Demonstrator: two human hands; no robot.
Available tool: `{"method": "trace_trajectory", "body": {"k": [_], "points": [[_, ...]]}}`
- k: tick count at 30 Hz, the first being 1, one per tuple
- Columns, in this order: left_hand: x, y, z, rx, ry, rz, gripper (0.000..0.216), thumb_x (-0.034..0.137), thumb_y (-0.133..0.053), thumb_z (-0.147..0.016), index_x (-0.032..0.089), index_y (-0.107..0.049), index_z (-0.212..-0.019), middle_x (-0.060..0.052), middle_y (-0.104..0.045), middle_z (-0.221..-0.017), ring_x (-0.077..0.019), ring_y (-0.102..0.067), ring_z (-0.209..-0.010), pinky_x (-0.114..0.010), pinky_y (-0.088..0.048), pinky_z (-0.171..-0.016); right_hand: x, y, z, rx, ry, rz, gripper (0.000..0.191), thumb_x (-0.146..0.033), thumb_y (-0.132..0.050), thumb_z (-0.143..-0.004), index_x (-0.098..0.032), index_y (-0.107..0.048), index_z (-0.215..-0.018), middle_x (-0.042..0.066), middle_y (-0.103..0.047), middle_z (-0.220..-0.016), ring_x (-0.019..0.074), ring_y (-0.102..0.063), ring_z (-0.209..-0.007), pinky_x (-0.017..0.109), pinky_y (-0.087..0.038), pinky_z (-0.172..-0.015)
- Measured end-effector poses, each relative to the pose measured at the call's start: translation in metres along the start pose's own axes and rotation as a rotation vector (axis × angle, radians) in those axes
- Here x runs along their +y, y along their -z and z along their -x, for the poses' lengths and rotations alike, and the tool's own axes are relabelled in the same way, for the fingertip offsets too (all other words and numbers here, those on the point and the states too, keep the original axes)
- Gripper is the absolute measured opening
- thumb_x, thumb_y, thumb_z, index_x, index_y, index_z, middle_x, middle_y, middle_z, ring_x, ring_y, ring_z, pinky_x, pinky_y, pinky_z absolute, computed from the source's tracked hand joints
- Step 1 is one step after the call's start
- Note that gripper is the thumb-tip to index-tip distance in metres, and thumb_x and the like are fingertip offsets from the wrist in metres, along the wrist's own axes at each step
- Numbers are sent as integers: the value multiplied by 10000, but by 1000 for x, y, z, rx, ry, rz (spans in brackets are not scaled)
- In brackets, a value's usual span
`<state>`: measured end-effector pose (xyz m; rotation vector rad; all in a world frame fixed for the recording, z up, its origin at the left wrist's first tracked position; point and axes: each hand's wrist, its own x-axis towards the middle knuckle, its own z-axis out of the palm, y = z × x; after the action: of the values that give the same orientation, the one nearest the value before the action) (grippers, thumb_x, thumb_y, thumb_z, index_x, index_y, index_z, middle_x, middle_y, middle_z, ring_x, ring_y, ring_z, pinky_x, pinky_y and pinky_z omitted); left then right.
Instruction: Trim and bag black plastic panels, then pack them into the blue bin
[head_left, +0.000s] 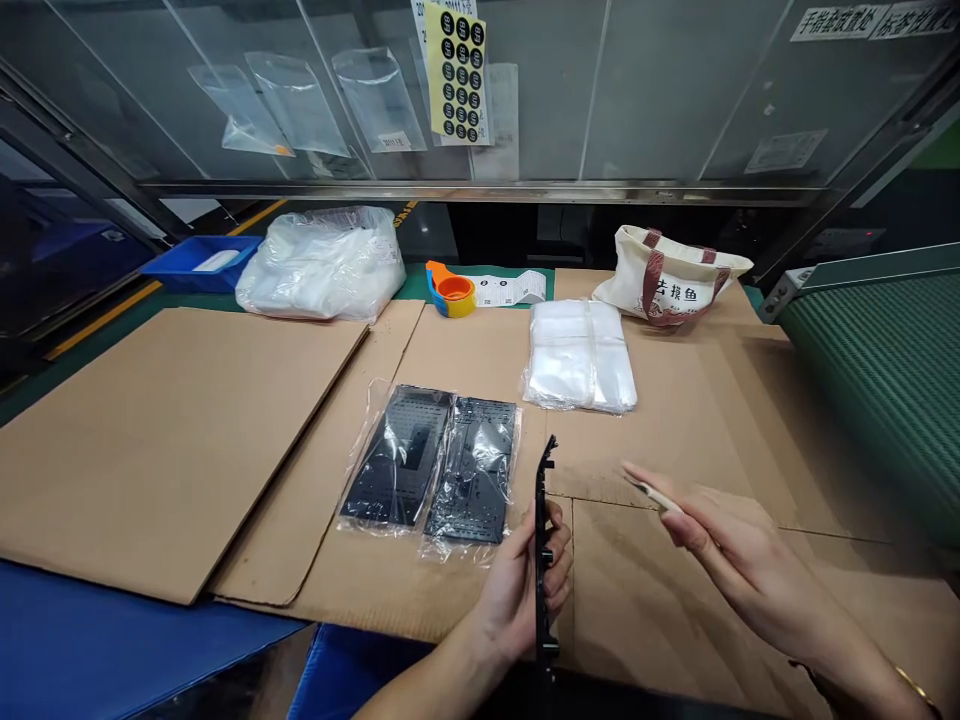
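Note:
My left hand [525,585] grips a thin black plastic part [544,520] that stands on edge, seen edge-on, above the cardboard. My right hand [739,560] is to its right, fingers stretched out toward the part, with a small flat pale piece [649,492] pinched at the fingertips. Just left of my left hand lie two black parts sealed in clear bags [431,465], side by side on the cardboard.
Cardboard sheets [180,440] cover the table. A stack of clear bags [579,355] lies in the middle, a canvas tote [667,280] behind it, a label-roll dispenser [451,290], a full plastic bag [322,265], a blue bin [199,262]. A green conveyor [885,370] runs on the right.

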<state>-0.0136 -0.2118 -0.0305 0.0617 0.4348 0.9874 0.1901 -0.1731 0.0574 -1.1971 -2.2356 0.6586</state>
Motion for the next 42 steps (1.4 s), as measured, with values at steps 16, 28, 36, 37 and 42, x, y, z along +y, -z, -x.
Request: {"method": "trace_trajectory", "body": {"k": [16,28,36,37,42], "points": [[8,-15,16,246,24,-40,462,464,-806,-664,195,-447,-775,113,-426,-500,-13,-308,-309,-188,-72,-322,-37,8,-47,-181,164,201,429,-413,-307,-1017,-215,-539,-715,-26,-605,-588,119,-558,-475,265,-323,-471],[4,-16,18,263,26,-37,459,444,-816,-656,197,-441,-753,122,-397,-487,-6,-253,-287,-189,-48,-317,-41,9,-42,-72,272,348,403,-397,-309,-1022,-219,-551,-753,-37,-574,-577,124,-536,-437,303,-268,-452],[3,-16,21,326,23,-35,448,433,-819,-663,184,-453,-730,116,-396,-483,-1,-241,-296,-169,-80,-322,-45,10,-36,-118,230,306,377,-372,-331,-1021,-219,-535,-743,-34,-573,-584,121,-553,-463,294,-266,-465],[2,-15,21,322,34,-27,449,433,-823,-656,181,-459,-732,112,-403,-487,-4,-260,-302,-169,-95,-321,-45,9,-35,-123,231,299,378,-373,-334,-1020,-221,-530,-736,-35,-573,-582,118,-547,-457,293,-267,-464],[1,-10,21,300,40,-6,506,435,-873,-566,182,-467,-731,105,-448,-485,-13,-317,-304,-161,-120,-304,-46,7,-35,-90,256,314,412,-379,-308,-1025,-221,-510,-702,-34,-570,-561,115,-517,-422,294,-258,-448]]}}
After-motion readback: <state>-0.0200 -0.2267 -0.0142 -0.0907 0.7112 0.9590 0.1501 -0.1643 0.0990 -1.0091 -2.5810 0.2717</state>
